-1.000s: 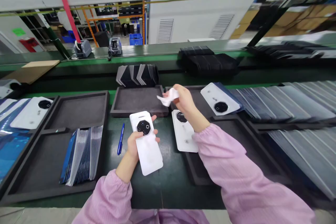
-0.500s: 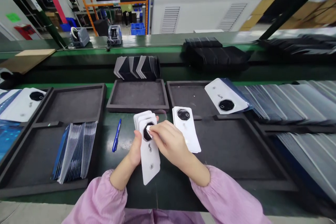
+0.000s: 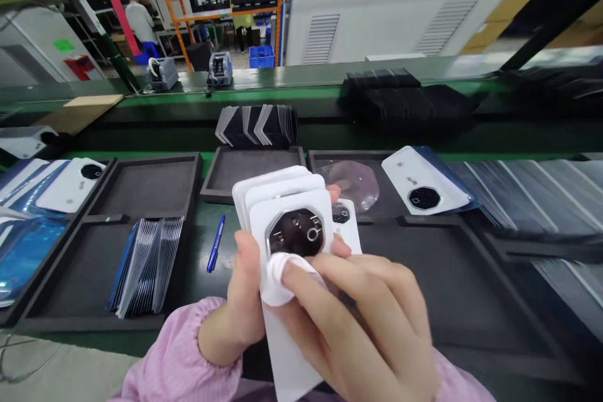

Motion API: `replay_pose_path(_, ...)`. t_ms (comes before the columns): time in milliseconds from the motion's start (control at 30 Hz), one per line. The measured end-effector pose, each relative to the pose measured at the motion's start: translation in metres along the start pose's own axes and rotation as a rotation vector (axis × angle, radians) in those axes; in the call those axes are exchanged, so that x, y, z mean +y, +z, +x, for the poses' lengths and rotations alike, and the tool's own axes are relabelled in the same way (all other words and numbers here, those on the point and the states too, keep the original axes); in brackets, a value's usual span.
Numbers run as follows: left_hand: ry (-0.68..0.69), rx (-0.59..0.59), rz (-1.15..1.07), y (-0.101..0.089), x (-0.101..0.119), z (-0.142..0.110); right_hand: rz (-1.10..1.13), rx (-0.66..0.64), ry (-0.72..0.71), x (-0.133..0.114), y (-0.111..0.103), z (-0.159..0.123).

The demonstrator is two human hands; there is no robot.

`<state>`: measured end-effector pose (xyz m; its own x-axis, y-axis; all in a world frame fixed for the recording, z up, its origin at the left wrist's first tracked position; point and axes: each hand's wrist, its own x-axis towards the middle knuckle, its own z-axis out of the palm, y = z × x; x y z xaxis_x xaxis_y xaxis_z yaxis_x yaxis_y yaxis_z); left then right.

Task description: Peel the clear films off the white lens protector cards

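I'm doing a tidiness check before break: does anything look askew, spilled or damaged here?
Nothing looks spilled or visibly damaged. At the right, one white panel lies aslant over a dark tray, and a blue pen lies loose on the worktop.

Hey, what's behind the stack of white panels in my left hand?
Beyond the white stack, part of a small dark tray shows; to its right, part of another white panel. The white stack, left hand and right hand hide the rest.

Green workbench point(image 3: 200, 286) carries dark trays point(image 3: 146, 185) and a blue pen point(image 3: 216, 244).
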<state>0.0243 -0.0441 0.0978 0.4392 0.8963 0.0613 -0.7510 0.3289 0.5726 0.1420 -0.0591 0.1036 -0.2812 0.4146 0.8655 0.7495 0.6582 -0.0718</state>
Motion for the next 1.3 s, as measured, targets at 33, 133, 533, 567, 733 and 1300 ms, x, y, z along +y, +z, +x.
replay_pose_path(33,-0.006,-0.014,0.002,0.003,0.000,0.001,0.011,-0.037,0.022,-0.001,-0.006,0.000)
replay_pose_path(133,-0.053,-0.051,-0.058,0.003,-0.001,0.005,0.098,-0.134,0.045,0.000,-0.015,0.000)
replay_pose_path(533,-0.109,-0.006,-0.058,-0.008,0.005,0.010,0.420,-0.316,0.069,0.014,-0.021,0.003)
replay_pose_path(567,-0.113,-0.015,-0.056,-0.008,0.005,0.010,0.425,-0.304,0.071,0.014,-0.021,0.004)
replay_pose_path(733,-0.093,-0.059,-0.085,-0.010,0.007,0.010,0.424,-0.283,0.078,0.013,-0.020,0.005)
replay_pose_path(1300,0.015,-0.047,0.039,-0.007,0.006,0.011,0.115,-0.058,0.039,0.029,-0.024,0.003)
